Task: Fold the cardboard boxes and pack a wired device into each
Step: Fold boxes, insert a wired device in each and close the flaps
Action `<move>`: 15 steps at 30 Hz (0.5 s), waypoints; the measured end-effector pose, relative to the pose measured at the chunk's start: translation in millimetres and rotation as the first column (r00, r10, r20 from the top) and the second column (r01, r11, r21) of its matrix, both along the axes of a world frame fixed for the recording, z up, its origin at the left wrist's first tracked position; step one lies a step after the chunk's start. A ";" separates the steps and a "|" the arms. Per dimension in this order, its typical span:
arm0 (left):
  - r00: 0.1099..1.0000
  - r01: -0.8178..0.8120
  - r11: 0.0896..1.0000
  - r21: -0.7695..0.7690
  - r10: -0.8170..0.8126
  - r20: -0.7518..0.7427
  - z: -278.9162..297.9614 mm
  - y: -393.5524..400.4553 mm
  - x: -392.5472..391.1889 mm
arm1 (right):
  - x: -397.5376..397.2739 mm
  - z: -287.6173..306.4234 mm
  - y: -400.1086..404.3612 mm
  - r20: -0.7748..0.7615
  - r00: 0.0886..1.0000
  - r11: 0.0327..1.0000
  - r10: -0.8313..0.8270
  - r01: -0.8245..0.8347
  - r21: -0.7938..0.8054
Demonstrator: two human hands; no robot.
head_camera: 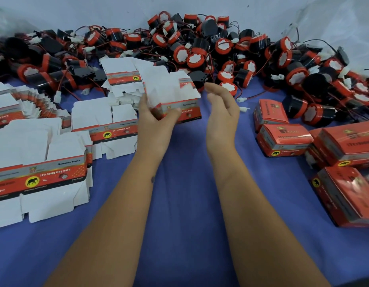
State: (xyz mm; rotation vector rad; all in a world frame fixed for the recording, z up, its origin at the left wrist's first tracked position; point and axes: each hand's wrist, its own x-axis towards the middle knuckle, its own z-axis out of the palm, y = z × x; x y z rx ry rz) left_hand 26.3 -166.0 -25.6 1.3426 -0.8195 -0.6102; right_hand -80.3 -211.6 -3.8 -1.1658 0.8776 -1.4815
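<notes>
Along the left edge of the blue cloth [179,183] I see stacks of flat, unfolded box blanks [45,175], white insides up, red printed bands showing. Moving toward centre, my left hand [156,123] has its fingers and thumb curled round a half-erected cardboard box [175,100], white flaps standing up and splayed. Just beside it, my right hand [220,112] hangs with fingers straight and relaxed, holding nothing, not touching the box. Behind both lies the heap of red-and-black wired horns [200,50]. Finished red boxes [282,139] sit at the right. My worry: with one hand gripping, the loose flaps could crease wrongly or the box collapse flat, and any horn pulled from that tangle may drag neighbours by their wires.
</notes>
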 end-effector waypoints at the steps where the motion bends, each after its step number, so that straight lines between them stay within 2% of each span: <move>1: 0.999 -0.049 0.999 0.005 0.049 0.017 0.0 -1.1 1.0 | 0.4 -2.1 -6.3 -0.081 0.995 0.997 -0.059 0.063 0.052; 4: 0.991 -0.116 0.993 0.009 0.115 0.070 -1.8 -4.4 1.2 | -1.6 -6.7 -31.9 -0.375 0.912 0.965 -0.164 0.227 0.130; 9: 0.980 -0.116 0.991 0.074 0.102 0.171 -4.8 -7.8 0.2 | -5.2 -1.6 -78.0 -0.628 0.706 0.937 -0.327 0.329 -0.118; 11: 0.978 -0.113 0.990 0.080 0.097 0.184 -5.2 -8.1 -0.1 | -7.5 -2.9 -96.2 -0.719 0.633 0.947 -0.288 0.298 -0.118; 15: 0.979 -0.107 0.991 0.079 0.091 0.181 -6.0 -10.6 -0.6 | -16.7 -13.4 -117.5 -0.844 0.523 0.974 -0.122 0.225 -0.002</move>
